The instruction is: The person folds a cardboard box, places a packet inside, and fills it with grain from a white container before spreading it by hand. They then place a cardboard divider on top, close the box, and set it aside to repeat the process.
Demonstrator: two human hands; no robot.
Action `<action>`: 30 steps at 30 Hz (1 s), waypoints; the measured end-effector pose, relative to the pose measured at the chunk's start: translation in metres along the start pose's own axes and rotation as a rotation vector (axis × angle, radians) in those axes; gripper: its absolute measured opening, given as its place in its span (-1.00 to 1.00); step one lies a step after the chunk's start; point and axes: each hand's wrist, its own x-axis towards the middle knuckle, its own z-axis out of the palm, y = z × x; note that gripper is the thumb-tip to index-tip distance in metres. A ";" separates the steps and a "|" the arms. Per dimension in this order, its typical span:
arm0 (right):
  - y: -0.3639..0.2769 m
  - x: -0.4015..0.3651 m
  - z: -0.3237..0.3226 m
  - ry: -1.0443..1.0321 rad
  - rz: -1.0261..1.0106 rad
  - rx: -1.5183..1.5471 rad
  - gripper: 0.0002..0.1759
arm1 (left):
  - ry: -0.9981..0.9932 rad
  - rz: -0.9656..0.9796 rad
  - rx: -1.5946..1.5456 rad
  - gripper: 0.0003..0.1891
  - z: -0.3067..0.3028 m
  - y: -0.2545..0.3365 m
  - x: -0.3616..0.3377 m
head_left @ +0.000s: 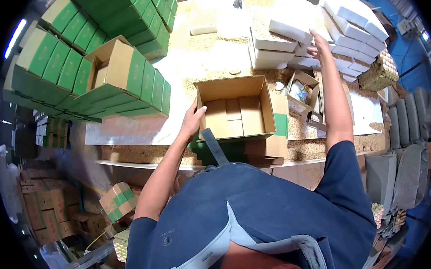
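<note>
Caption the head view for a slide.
Left hand on an open cardboard box, right hand at the stacked white blocks, green boxes stacked to the left.

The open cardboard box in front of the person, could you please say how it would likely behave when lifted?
The open cardboard box looks empty, so it is probably light for its size. Its walls stand straight, suggesting fair stiffness, though the side the left hand holds may flex.

Worktop (pixel 206 54) bright, glare patches left of the open box (pixel 234 115). Fisheye bends edges, corners black.
</note>
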 end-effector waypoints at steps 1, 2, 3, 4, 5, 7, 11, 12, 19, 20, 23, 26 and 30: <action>0.006 0.018 0.004 -0.003 -0.003 -0.001 -0.03 | 0.003 0.002 -0.002 -0.51 0.000 0.001 -0.001; 0.016 0.036 0.010 -0.078 0.129 0.133 -0.05 | -0.017 -0.008 -0.018 -0.45 -0.001 0.003 -0.002; 0.015 0.037 0.016 -0.154 0.264 0.264 -0.08 | -0.037 -0.021 -0.034 -0.37 -0.002 0.002 -0.003; 0.016 0.038 0.025 -0.067 0.317 0.306 -0.05 | -0.032 -0.020 -0.037 -0.37 -0.001 0.001 -0.004; 0.016 0.039 0.028 -0.071 0.314 0.305 -0.05 | -0.028 -0.007 -0.049 -0.37 0.001 0.000 -0.004; 0.016 0.035 0.033 -0.047 0.269 0.406 -0.34 | -0.023 0.004 -0.060 -0.36 0.004 0.004 -0.003; 0.013 0.042 0.027 0.000 0.284 0.486 -0.36 | -0.016 0.013 -0.077 -0.34 0.004 0.004 -0.008; 0.013 0.043 0.024 -0.037 0.275 0.563 -0.28 | -0.018 0.030 -0.071 -0.34 0.003 0.003 -0.008; -0.015 0.034 -0.008 -0.198 0.209 0.966 -0.22 | -0.009 0.037 -0.016 -0.34 -0.001 -0.007 -0.002; -0.023 0.027 -0.015 -0.199 0.121 0.893 -0.25 | -0.013 0.036 -0.018 -0.34 -0.001 -0.007 -0.002; -0.043 0.012 -0.030 -0.139 0.044 0.789 -0.35 | -0.022 0.042 -0.025 -0.34 -0.001 -0.007 -0.001; -0.027 0.000 -0.055 -0.251 -0.112 0.667 -0.37 | -0.011 0.062 -0.022 -0.34 -0.001 -0.012 -0.001; 0.021 -0.027 -0.089 -0.211 -0.015 0.830 -0.38 | -0.018 0.039 -0.060 -0.34 -0.001 -0.003 -0.006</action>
